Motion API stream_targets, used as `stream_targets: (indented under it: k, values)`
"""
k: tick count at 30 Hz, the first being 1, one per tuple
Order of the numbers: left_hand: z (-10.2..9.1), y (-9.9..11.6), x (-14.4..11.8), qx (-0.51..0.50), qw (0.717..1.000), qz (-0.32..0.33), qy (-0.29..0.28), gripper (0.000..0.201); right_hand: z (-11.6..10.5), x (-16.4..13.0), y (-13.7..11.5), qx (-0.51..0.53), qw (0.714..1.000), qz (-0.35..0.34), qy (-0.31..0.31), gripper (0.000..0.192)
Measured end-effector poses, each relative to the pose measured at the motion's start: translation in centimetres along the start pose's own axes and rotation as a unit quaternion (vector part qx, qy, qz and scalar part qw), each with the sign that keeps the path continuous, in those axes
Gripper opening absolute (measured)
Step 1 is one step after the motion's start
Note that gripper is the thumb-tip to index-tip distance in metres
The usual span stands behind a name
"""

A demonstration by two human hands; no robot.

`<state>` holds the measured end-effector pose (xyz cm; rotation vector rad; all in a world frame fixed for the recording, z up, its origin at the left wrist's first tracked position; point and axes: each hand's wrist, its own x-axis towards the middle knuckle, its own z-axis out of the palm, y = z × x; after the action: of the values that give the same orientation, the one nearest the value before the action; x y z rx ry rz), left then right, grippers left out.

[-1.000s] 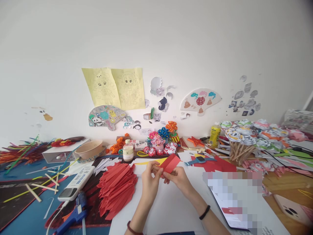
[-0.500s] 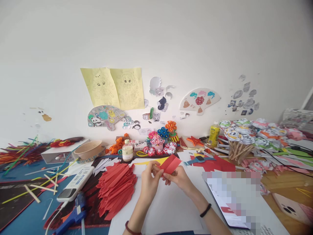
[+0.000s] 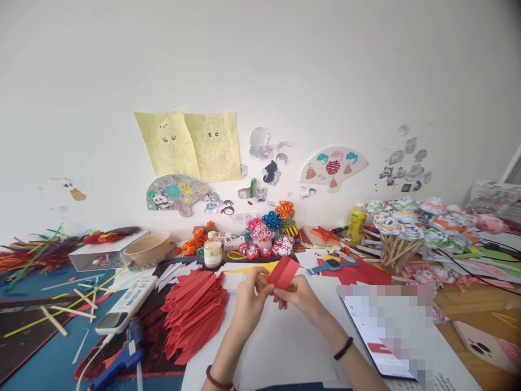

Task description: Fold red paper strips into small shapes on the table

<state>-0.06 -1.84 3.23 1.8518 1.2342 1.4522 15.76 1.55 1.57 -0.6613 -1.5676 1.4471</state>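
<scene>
your left hand: grip clamped on the left edge of the red paper | your right hand: grip pinched on its lower right edge | red paper: held up just above the white sheet on the desk | pile of red folded pieces: left of the red paper | phone: right of it

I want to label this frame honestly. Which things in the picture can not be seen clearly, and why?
All in the head view:
- Red paper: its lower part is hidden behind the left hand and right hand, so the fold is unclear.
- Tablet: the screen is blurred out by a mosaic.
- Glue gun: its handle is cut off by the bottom edge.
- Small bottle: the label print is too small to read.
</scene>
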Motion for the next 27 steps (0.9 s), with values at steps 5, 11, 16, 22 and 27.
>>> stream_targets:
  k: [5, 11, 16, 22, 27]
  values:
    - [-0.01, -0.14, 0.04, -0.052, 0.998, -0.041, -0.020, 0.019, -0.27, -0.15, -0.22, 0.013, 1.000, -0.005, 0.021, 0.035]
    - [-0.26, 0.44, -0.07, -0.026, 0.999, -0.013, -0.034, 0.029, -0.35, -0.20, -0.17, 0.011, 1.000, 0.001, 0.013, 0.032]
    - [-0.03, 0.18, -0.05, 0.005, 0.999, -0.029, -0.017, 0.034, -0.31, -0.19, -0.05, 0.011, 1.000, -0.013, 0.016, 0.027]
    - [0.37, -0.26, -0.22, -0.006, 0.995, -0.050, -0.083, 0.032, -0.27, -0.06, -0.12, 0.005, 0.998, -0.028, 0.055, 0.024]
    - [0.39, 0.03, -0.35, -0.017, 0.995, -0.034, -0.092, 0.029, -0.33, 0.02, 0.04, 0.014, 0.997, -0.042, 0.066, 0.023]
